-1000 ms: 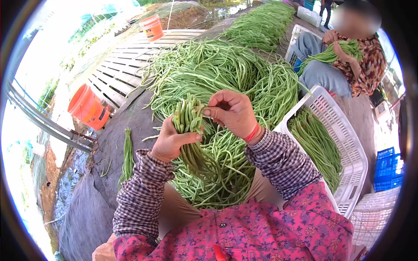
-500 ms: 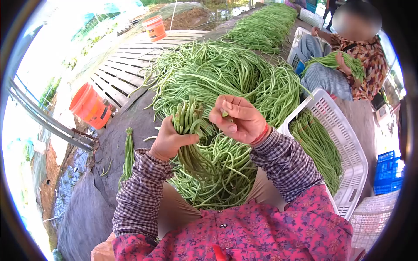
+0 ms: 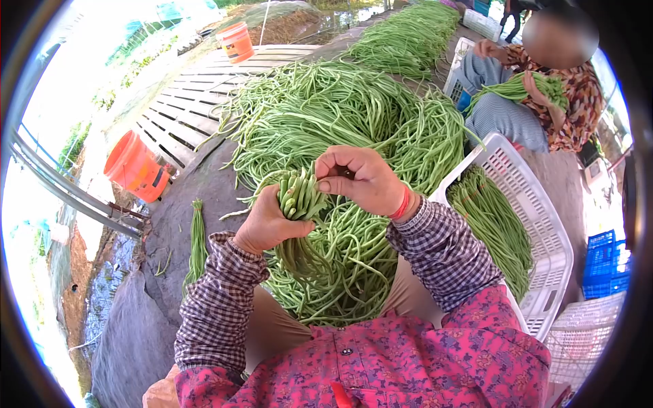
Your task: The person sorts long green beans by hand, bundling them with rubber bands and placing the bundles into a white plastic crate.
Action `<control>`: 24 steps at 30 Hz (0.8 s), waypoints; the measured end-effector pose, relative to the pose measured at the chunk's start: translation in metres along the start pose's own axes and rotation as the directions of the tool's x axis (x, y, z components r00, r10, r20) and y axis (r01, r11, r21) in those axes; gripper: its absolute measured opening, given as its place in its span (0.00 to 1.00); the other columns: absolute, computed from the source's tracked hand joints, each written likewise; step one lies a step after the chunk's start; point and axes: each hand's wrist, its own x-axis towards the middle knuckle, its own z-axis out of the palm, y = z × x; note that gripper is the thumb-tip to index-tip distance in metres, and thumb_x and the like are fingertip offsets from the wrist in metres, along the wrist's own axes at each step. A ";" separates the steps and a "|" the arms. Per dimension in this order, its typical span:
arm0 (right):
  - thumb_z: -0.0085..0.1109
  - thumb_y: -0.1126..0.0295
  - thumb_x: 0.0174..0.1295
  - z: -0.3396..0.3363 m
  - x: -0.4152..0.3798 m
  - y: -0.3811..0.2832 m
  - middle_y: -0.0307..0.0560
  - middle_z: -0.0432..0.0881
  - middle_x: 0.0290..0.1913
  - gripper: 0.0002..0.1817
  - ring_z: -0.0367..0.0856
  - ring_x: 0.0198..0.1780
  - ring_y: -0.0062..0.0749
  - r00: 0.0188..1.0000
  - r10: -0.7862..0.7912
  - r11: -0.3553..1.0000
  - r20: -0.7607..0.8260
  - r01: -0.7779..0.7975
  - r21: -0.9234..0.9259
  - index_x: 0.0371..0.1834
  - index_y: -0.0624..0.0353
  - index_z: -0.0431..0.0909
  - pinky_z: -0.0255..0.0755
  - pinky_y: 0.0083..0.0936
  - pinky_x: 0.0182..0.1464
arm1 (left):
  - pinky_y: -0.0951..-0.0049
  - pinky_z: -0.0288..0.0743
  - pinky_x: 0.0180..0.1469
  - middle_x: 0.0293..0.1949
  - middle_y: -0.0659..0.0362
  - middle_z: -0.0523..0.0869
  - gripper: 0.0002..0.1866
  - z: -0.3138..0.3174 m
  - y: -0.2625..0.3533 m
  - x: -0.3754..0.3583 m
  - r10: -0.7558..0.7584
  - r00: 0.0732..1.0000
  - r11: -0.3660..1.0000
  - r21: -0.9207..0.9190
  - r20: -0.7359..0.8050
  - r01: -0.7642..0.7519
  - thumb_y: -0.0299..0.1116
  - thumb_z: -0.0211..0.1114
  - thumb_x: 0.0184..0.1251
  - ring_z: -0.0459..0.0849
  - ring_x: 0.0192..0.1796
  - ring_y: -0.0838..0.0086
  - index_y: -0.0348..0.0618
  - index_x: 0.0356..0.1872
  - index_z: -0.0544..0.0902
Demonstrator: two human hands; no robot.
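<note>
My left hand (image 3: 266, 221) is wrapped round a bunch of long green beans (image 3: 299, 194), cut ends up, the rest hanging below. At the bunch's top right, my right hand (image 3: 357, 180) has thumb and index finger pinched together at the bean ends; whether a bean end is between them is too small to tell. A large heap of loose long beans (image 3: 326, 109) lies in front of both hands, with more loose beans (image 3: 347, 272) between the knees.
A white crate (image 3: 551, 238) on the right holds beans. One tied bundle (image 3: 197, 241) lies at left, near an orange bucket (image 3: 139, 170); another orange bucket (image 3: 236, 42) stands farther back. A seated person (image 3: 568, 95) holds beans at upper right. Blue crates (image 3: 602, 265) stand at far right.
My right hand has moved left and down to the top of the bunch. The bunch's ends now tilt more toward the camera. The other person's raised hand has shifted near the face.
</note>
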 end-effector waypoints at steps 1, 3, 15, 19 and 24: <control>0.64 0.79 0.56 0.002 0.000 0.000 0.36 0.76 0.29 0.08 0.73 0.32 0.16 0.999 0.040 0.999 -0.009 -0.039 0.034 0.37 0.63 0.76 0.69 0.17 0.34 | 0.78 0.73 0.38 0.31 0.64 0.82 0.16 0.001 -0.001 0.000 -0.009 1.000 1.000 0.005 -0.020 0.009 0.21 0.68 0.42 0.78 0.33 0.82 0.36 0.37 0.80; 0.63 0.78 0.57 0.005 -0.001 -0.001 0.40 0.76 0.29 0.06 0.73 0.31 0.20 0.999 0.035 0.993 -0.020 -0.037 -0.111 0.35 0.64 0.75 0.69 0.19 0.33 | 0.77 0.72 0.37 0.32 0.65 0.81 0.19 0.001 -0.003 -0.001 -0.028 0.998 0.999 0.015 -0.061 0.029 0.23 0.70 0.41 0.75 0.33 0.82 0.37 0.39 0.79; 0.58 0.71 0.60 0.017 -0.006 0.001 0.36 0.71 0.21 0.05 0.68 0.21 0.23 0.943 0.327 0.943 -0.059 -0.330 -0.046 0.31 0.61 0.74 0.61 0.20 0.24 | 0.70 0.76 0.41 0.33 0.53 0.84 0.23 0.006 -0.012 0.001 0.221 0.923 0.901 0.429 -0.316 -0.069 0.27 0.70 0.37 0.83 0.34 0.68 0.35 0.41 0.78; 0.55 0.67 0.64 0.004 -0.004 0.012 0.25 0.64 0.20 0.06 0.58 0.17 0.10 0.802 0.533 0.522 0.269 -0.562 0.642 0.30 0.56 0.73 0.49 0.11 0.17 | 0.69 0.76 0.42 0.33 0.51 0.84 0.23 0.006 -0.005 -0.001 0.224 0.932 0.882 0.466 -0.286 -0.069 0.28 0.70 0.37 0.84 0.35 0.65 0.35 0.40 0.78; 0.54 0.69 0.64 -0.006 -0.006 0.007 0.32 0.68 0.24 0.06 0.57 0.16 0.11 0.905 0.358 0.570 0.230 -0.407 0.714 0.30 0.55 0.70 0.48 0.10 0.13 | 0.67 0.76 0.42 0.31 0.50 0.84 0.23 0.000 -0.007 0.000 0.205 0.930 0.887 0.459 -0.304 -0.045 0.30 0.70 0.38 0.84 0.35 0.62 0.34 0.40 0.78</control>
